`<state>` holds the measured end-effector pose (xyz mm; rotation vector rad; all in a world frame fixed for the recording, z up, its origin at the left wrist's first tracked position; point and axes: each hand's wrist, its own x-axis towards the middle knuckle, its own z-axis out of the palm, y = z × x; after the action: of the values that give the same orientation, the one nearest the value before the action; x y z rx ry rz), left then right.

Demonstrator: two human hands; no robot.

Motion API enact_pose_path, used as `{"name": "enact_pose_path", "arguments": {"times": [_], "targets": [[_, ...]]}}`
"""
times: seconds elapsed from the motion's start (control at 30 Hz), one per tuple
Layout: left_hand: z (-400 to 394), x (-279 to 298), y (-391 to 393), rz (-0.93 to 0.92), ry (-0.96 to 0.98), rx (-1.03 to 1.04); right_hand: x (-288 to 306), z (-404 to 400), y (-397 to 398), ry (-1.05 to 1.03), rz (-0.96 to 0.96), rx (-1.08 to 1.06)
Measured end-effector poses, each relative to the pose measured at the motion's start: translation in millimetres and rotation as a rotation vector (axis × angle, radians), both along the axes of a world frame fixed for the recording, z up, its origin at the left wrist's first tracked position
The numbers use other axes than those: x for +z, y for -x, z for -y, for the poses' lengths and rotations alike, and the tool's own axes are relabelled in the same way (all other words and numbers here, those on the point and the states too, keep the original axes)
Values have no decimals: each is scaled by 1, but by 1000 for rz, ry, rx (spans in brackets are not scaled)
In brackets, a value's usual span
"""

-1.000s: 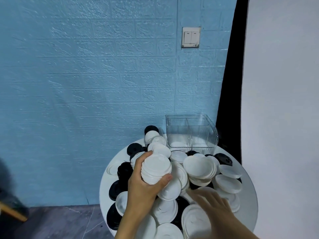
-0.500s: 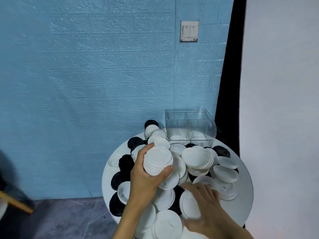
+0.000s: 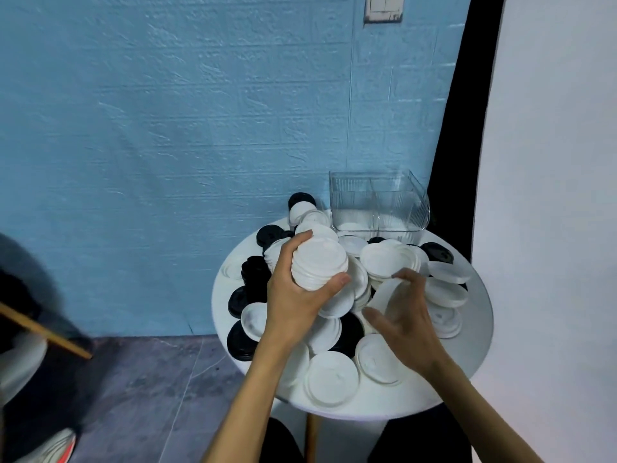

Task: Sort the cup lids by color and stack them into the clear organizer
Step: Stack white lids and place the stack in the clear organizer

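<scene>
White and black cup lids lie jumbled on a small round white table (image 3: 474,359). My left hand (image 3: 293,295) grips a stack of white lids (image 3: 320,262) held above the pile. To its right, my right hand (image 3: 404,315) holds a single white lid (image 3: 384,292) tilted on edge, a short gap from the stack. The clear organizer (image 3: 379,205) stands at the table's far edge, divided into compartments, with a few white lids low inside. Black lids (image 3: 253,272) cluster on the left side.
A blue brick-textured wall rises behind the table, and a white panel with a black strip stands on the right. Another person's shoe (image 3: 56,446) and a wooden stick (image 3: 43,332) show at the lower left on the grey floor.
My right hand has lifted a single white lid off the pile and brought it up toward the stack. My left hand keeps the stack; the view has shifted closer and lower.
</scene>
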<state>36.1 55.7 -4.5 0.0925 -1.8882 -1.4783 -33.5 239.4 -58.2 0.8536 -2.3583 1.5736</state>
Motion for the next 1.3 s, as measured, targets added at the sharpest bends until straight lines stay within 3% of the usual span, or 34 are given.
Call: {"name": "enact_pose_path", "arguments": {"times": [0.17,0.37,0.57,0.8,0.9,1.13,1.23,1.3], "targets": [[1,-3,2,2,17,10,-4,6,3,-2,65,28],[2,-8,1,30,34,-1,40,21,10,458,184,35],[-2,-8,2,42,27,-59,86,56,6,647,150,44],[-6,-7,-2,54,-87,-105,82,74,-6,467,161,232],[-4,-5,-4,50,-53,-92,77,69,-1,370,295,393],[-1,-5,-8,11,12,-95,81,51,-6,160,310,529],[8,-5,-9,-11,-25,-66,66,21,-12,71,263,459],[13,-5,-9,-12,-51,-62,51,-5,-16,-206,112,319]]}}
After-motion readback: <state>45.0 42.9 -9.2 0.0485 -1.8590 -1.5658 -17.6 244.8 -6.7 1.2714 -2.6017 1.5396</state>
